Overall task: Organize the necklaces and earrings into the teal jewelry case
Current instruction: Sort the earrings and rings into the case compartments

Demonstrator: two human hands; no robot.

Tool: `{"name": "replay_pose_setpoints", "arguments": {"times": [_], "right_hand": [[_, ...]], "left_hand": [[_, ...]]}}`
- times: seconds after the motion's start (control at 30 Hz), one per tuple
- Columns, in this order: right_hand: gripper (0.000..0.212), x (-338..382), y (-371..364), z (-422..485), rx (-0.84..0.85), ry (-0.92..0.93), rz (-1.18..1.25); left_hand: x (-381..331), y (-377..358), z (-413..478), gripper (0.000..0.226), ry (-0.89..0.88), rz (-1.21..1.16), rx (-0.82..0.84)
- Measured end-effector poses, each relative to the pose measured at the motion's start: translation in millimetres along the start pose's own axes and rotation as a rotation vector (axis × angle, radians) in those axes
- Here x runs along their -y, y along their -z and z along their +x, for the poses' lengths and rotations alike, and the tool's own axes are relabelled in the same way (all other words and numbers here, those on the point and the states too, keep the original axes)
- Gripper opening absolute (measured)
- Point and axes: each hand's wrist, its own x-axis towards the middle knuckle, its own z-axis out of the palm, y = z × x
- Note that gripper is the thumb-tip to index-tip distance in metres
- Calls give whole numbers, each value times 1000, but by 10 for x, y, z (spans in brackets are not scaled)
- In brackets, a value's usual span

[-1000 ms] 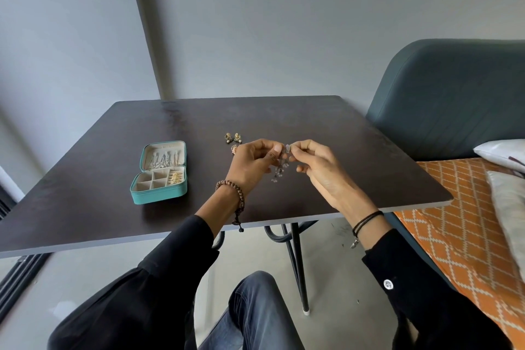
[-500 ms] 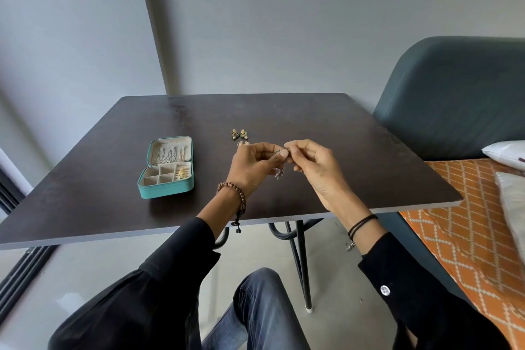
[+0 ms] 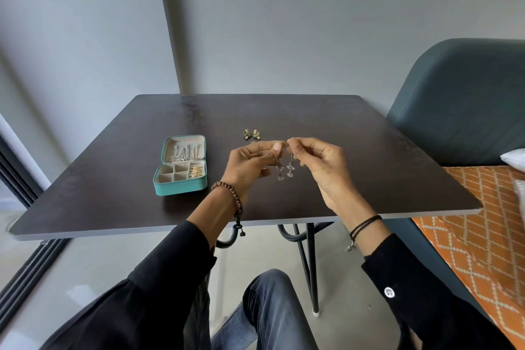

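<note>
Pinched between thumb and forefinger, one clear drop earring (image 3: 280, 171) hangs from the left hand (image 3: 251, 167) and another (image 3: 290, 170) from the right hand (image 3: 321, 163), above the dark table (image 3: 383, 167). Teal jewelry case (image 3: 181, 189) lies open to the left; gold stud earrings (image 3: 252, 134) rest beyond the hands. No legible writing.

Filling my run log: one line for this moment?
left hand, right hand: pinching dangling earrings | teal case: open | gold earrings: on table
</note>
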Motion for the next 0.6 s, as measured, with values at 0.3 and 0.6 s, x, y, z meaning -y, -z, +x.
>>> {"name": "replay_pose_setpoints", "arguments": {"times": [0.3, 0.6], "right_hand": [[20, 141, -92, -6, 48, -10, -37], [27, 251, -346, -5, 121, 15, -5]], "left_hand": [[-256, 246, -68, 30, 38, 2, 77], [-340, 447, -130, 34, 10, 1, 77]]}}
